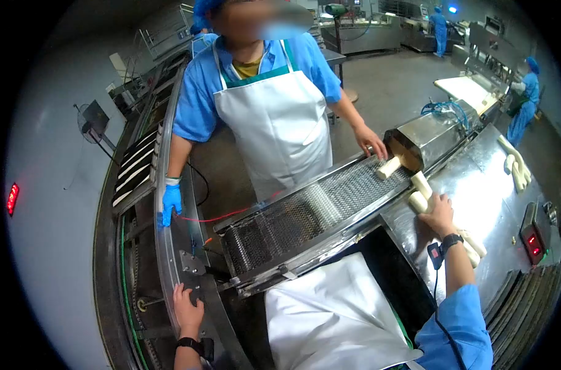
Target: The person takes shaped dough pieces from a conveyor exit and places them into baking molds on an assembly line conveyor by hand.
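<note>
My left hand (188, 310) rests on the metal rail (167, 246) at the lower left, fingers apart with nothing held. On the steel table (471, 163) to the right, my right hand (439, 216) has its fingers curled against a pale dough roll (418, 201). A second roll (421, 184) lies just beyond it, at the conveyor's edge. Behind my right wrist are more dough pieces (472, 246), partly hidden by the arm. Another dough roll (389, 168) sits on the mesh conveyor belt (317, 206), by the metal hood (431, 139).
Across the conveyor stands a co-worker in a white apron (277, 117), one blue-gloved hand (171, 202) on the rail, the other hand (369, 142) near the belt roll. Several dough strips (516, 163) and a scale with a red display (533, 240) are on the table.
</note>
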`<state>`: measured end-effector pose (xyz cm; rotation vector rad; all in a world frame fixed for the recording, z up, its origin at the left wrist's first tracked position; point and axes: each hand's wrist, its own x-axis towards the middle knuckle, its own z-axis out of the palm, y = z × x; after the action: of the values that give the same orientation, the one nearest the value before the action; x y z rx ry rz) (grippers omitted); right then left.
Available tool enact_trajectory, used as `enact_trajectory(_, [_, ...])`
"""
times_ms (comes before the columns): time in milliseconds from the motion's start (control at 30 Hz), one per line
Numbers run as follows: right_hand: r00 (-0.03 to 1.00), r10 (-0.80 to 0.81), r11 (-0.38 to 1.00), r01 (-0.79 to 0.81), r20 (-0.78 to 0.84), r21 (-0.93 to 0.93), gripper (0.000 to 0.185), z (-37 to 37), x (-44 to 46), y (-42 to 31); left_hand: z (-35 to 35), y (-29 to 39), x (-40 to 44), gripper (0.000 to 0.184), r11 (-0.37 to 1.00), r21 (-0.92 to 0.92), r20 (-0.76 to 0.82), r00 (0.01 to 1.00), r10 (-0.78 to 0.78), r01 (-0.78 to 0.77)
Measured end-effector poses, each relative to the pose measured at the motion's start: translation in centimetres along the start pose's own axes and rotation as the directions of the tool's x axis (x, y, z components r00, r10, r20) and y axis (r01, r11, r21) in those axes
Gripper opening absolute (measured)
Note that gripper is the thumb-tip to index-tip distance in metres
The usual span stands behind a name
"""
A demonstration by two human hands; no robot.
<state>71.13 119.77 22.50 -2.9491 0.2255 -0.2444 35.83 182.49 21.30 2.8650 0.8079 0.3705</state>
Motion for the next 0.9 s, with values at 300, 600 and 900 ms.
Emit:
enact_trajectory(300, [0.953, 0.032, 0.983, -0.085, 0.302, 0.164, 0.079, -1.2, 2.3, 4.5, -0.6, 0.6, -0.3, 0.033, 0.999, 0.036, 0.011, 0.999, -0.031, 0.031])
enact_trajectory(600, [0.996, 0.089, 0.995, -0.089, -0.001, -0.038, 0.040, 0.9, 2.7, 4.2, -2.3, 3.1, 0.1, 0.033, 0.999, 0.030, 0.035, 0.999, -0.036, 0.035])
enact_trajectory(900, [0.918, -0.268, 0.954, 0.212, -0.292, -0.210, 0.050, 4.4, -0.9, 1.5, -0.1, 1.6, -0.1, 0.033, 1.000, 0.015, -0.017, 1.000, 0.011, -0.010])
